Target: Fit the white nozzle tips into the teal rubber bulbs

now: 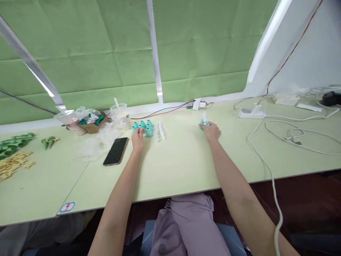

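My left hand (137,138) is at the front of a small group of teal hollow plastic pieces (149,131), its fingers closed on one of them. Beside that group lie rows of small white, partly clear plastic parts (161,131). Farther right, just above the table, my right hand (212,131) grips a teal plastic piece (201,124). A whitish, clear part (205,118) sticks up from that piece. The fingers hide much of both held pieces.
A phone (115,152) lies left of my left arm, near crumpled clear bags (97,144), a cup with a straw (121,115) and a cardboard box (93,126). Green and yellow parts (16,163) lie far left. A power strip (252,113) and white cables (262,156) occupy the right side.
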A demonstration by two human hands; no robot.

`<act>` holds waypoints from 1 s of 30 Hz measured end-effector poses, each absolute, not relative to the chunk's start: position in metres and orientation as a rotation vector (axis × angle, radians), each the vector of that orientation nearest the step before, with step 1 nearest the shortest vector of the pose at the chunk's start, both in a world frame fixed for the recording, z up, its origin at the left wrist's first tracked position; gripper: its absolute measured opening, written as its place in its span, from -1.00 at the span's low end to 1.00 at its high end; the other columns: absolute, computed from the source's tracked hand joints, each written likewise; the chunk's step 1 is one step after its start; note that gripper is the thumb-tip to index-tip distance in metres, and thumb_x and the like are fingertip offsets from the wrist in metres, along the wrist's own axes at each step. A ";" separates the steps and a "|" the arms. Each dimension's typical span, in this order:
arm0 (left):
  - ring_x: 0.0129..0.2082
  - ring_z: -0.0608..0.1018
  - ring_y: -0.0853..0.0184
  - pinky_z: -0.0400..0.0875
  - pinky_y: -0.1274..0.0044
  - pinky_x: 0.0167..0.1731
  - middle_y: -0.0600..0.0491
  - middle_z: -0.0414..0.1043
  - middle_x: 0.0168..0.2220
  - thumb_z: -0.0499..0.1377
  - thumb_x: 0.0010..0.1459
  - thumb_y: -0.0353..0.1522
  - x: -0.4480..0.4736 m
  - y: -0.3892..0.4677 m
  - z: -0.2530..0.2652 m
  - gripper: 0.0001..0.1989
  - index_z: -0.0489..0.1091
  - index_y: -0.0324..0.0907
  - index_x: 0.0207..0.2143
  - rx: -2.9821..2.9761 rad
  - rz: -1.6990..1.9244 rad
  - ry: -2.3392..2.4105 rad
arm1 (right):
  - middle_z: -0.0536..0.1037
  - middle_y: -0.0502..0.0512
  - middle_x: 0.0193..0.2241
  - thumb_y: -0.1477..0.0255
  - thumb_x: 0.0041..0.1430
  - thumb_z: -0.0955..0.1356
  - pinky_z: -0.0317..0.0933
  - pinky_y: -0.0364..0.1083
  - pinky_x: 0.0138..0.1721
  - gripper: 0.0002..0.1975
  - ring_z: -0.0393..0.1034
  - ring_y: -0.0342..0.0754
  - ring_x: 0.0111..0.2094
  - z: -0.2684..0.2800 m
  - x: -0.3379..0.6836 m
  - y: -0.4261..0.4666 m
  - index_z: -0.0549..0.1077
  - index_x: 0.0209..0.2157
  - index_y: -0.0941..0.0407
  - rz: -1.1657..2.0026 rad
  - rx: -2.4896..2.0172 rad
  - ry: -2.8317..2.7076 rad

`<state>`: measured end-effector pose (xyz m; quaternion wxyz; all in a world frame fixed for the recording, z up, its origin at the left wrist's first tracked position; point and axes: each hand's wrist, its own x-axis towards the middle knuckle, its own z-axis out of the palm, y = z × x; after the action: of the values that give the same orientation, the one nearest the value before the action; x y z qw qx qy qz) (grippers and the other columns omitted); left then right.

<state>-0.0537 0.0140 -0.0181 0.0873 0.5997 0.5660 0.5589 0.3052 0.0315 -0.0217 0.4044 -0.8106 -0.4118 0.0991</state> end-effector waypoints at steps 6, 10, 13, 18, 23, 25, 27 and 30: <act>-0.31 0.46 0.23 0.32 0.32 -0.18 -0.04 0.43 -0.37 -0.03 0.20 -0.24 -0.057 0.016 -0.024 -0.71 0.38 -0.16 -0.46 1.776 1.680 1.662 | 0.54 0.24 -0.21 0.21 0.01 0.34 0.09 0.04 -0.11 -0.63 0.39 0.12 -0.16 -0.027 0.304 0.039 0.50 -0.13 0.03 0.191 -2.052 -1.022; -0.31 0.45 0.23 0.30 0.30 -0.18 -0.06 0.44 -0.36 -0.04 0.21 -0.25 -0.058 0.016 -0.027 -0.70 0.38 -0.18 -0.45 1.766 1.647 1.694 | 0.54 0.23 -0.22 0.22 0.02 0.34 0.10 0.02 -0.12 -0.62 0.39 0.10 -0.15 -0.021 0.290 0.065 0.49 -0.11 0.04 0.178 -2.017 -1.150; -0.34 0.45 0.24 0.31 0.30 -0.18 -0.06 0.43 -0.40 -0.03 0.20 -0.24 -0.059 0.016 -0.030 -0.70 0.38 -0.19 -0.46 1.732 1.679 1.666 | 0.55 0.22 -0.21 0.23 0.02 0.35 0.07 0.03 -0.10 -0.63 0.38 0.10 -0.13 -0.013 0.272 0.089 0.49 -0.11 0.04 0.165 -2.010 -1.281; -0.33 0.46 0.21 0.32 0.25 -0.20 -0.04 0.45 -0.38 -0.04 0.19 -0.19 -0.062 0.020 -0.032 -0.68 0.37 -0.14 -0.46 1.692 1.704 1.654 | 0.55 0.22 -0.23 0.27 0.05 0.33 0.03 0.05 -0.07 -0.67 0.38 0.10 -0.13 -0.016 0.249 0.120 0.50 -0.14 0.04 0.154 -1.985 -1.337; -0.32 0.47 0.20 0.32 0.26 -0.21 -0.04 0.46 -0.37 -0.05 0.19 -0.20 -0.061 0.026 -0.035 -0.69 0.38 -0.15 -0.45 1.736 1.642 1.685 | 0.53 0.23 -0.17 0.22 0.05 0.32 0.08 0.03 -0.11 -0.62 0.36 0.14 -0.11 -0.032 0.250 0.132 0.46 -0.09 0.04 0.267 -1.983 -1.264; -0.32 0.47 0.21 0.32 0.29 -0.23 -0.04 0.46 -0.36 -0.06 0.20 -0.20 -0.060 0.027 -0.035 -0.68 0.38 -0.15 -0.45 1.755 1.614 1.689 | 0.51 0.23 -0.15 0.21 0.04 0.32 0.09 0.04 -0.11 -0.61 0.35 0.15 -0.09 -0.035 0.254 0.133 0.44 -0.09 0.04 0.285 -1.963 -1.256; -0.32 0.47 0.22 0.32 0.30 -0.23 -0.04 0.46 -0.37 -0.07 0.21 -0.21 -0.059 0.027 -0.035 -0.67 0.38 -0.15 -0.44 1.767 1.608 1.707 | 0.50 0.18 -0.12 0.21 0.03 0.33 0.08 0.04 -0.09 -0.59 0.33 0.14 -0.07 -0.037 0.256 0.133 0.40 -0.06 0.01 0.305 -1.924 -1.224; -0.33 0.47 0.25 0.32 0.34 -0.24 -0.03 0.46 -0.36 -0.07 0.22 -0.23 -0.059 0.026 -0.034 -0.67 0.38 -0.17 -0.44 1.771 1.596 1.728 | 0.46 0.09 -0.10 0.21 -0.01 0.35 0.07 0.04 -0.05 -0.48 0.31 0.08 -0.06 -0.039 0.258 0.132 0.26 0.03 -0.04 0.370 -1.830 -1.085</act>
<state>-0.0586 0.0260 -0.0337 0.0986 0.5985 0.5841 0.5393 0.2583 0.1322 -0.0387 0.4717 -0.7472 -0.4431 0.1511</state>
